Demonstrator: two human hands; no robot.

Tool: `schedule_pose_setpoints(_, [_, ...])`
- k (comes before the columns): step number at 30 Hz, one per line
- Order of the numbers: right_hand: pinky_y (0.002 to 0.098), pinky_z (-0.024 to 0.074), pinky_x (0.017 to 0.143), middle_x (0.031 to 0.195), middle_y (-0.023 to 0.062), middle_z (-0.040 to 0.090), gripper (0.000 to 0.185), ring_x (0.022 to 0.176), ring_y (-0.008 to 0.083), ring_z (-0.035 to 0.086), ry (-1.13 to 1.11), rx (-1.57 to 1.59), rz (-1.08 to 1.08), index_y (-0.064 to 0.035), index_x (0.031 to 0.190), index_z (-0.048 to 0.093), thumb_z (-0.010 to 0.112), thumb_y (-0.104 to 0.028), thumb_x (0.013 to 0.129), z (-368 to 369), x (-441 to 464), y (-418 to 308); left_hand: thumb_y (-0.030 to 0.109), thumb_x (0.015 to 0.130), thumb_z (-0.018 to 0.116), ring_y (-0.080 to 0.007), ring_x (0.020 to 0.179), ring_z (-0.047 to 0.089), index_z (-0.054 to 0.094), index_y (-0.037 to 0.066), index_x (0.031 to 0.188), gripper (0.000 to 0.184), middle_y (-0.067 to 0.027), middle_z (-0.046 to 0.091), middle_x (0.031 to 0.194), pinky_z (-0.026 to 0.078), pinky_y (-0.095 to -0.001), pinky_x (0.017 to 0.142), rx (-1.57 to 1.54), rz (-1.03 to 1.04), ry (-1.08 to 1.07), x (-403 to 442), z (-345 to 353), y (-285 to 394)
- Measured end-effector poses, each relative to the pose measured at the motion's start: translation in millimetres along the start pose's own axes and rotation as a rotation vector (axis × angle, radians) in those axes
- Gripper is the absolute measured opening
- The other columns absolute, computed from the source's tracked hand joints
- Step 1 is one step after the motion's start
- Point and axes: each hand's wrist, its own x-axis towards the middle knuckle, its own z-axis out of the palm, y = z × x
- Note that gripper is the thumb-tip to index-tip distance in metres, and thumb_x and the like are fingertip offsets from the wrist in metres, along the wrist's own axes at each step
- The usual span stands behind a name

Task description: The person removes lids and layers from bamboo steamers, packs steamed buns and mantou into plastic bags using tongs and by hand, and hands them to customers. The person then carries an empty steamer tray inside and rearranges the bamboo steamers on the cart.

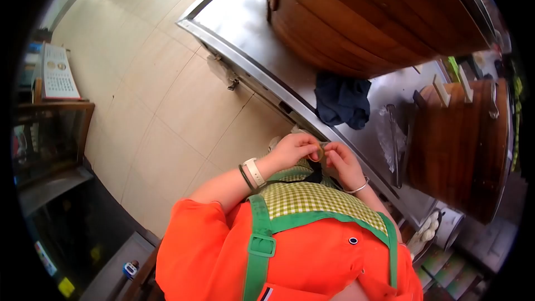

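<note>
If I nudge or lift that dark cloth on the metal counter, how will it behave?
The dark cloth lies crumpled in soft folds, so it will probably sag when lifted. Pushed, it would likely bunch rather than roll, though the smooth-looking metal counter may let it slide. Being low and loosely heaped, it seems unlikely to tip.

Dark cloth (343, 100), on metal surface (237, 14); large tub (362, 19), beside cloth; small tub (454, 150), right of cloth; calendar (59, 72), far left of cloth.

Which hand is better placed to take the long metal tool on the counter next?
Probably the right hand: it is nearer the long metal tool and the metal counter than the left hand. Both hands have fingers on a small object.
</note>
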Motion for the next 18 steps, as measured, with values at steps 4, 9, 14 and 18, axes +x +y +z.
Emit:
schedule_pose_setpoints(4, [0.0193, 0.0416, 0.069, 0.086, 0.0000, 0.053, 0.021, 0.075, 0.0061, 0.049, 0.001, -0.170, 0.023, -0.0013, 0.104, 0.055, 0.052, -0.013, 0.087, 0, -1, -6, 0.014, 0.088, 0.048, -0.0157, 0.074, 0.060, 0.057, 0.002, 0.093, 0.016, -0.0078, 0.061, 0.081, 0.050, -0.0269, 0.066, -0.112, -0.196, 0.518, -23, -94, -71])
schedule_pose_setpoints(9, [0.0221, 0.0432, 0.070, 0.086, 0.0023, 0.055, 0.020, 0.077, 0.0083, 0.051, -0.051, -0.399, 0.149, -0.0018, 0.103, 0.055, 0.055, -0.007, 0.083, 9, -3, -5, 0.011, 0.086, 0.046, -0.0184, 0.079, 0.059, 0.057, 0.003, 0.101, 0.020, -0.0092, 0.061, 0.089, 0.048, -0.0274, 0.066, -0.062, -0.395, 0.850, 46, -219, -180])
schedule_pose_setpoints(14, [0.0251, 0.0447, 0.071, 0.092, 0.0081, 0.053, 0.023, 0.077, 0.0154, 0.055, -0.151, -0.607, 0.114, -0.0020, 0.105, 0.054, 0.055, -0.007, 0.082, 17, 4, -3, 0.014, 0.087, 0.047, -0.0193, 0.101, 0.050, 0.047, 0.006, 0.117, 0.032, -0.0096, 0.053, 0.110, 0.042, -0.0343, 0.082, 0.060, 0.230, 0.736, 116, -253, -216])
schedule_pose_setpoints(18, [0.0265, 0.0462, 0.072, 0.095, 0.0097, 0.053, 0.024, 0.080, 0.0185, 0.056, -0.130, -0.651, 0.035, -0.0019, 0.105, 0.054, 0.055, -0.006, 0.081, 11, 1, -27, 0.013, 0.088, 0.045, -0.0210, 0.096, 0.053, 0.050, 0.003, 0.114, 0.028, -0.0085, 0.056, 0.106, 0.043, -0.0321, 0.080, -0.114, -0.107, 0.941, 63, -185, -127])
